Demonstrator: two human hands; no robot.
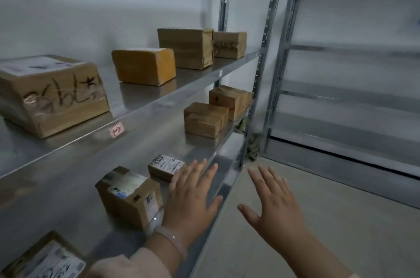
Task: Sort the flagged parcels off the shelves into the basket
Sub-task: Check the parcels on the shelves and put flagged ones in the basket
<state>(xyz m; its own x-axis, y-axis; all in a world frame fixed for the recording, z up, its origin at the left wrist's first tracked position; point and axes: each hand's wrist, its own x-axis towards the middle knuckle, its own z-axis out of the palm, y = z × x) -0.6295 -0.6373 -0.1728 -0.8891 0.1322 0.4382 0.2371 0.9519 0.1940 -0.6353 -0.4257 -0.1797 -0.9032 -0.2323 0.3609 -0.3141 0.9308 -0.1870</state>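
While both hands hover with fingers spread, holding nothing, the left hand [191, 198] lies over the lower shelf [195, 148], just beside two labelled parcels [130, 196]. The right hand [277, 207] is beyond the shelf edge. The upper shelf [141, 93] carries four boxes [52, 96].

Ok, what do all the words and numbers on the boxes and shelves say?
"bL", with blurred marker scrawl around it: front of the big box.
Pink tag on the shelf edge: handwriting, too blurred to read.
Far box: marker scrawl, unreadable.
Labels on the flat parcel and the taped parcel: too small and blurred.
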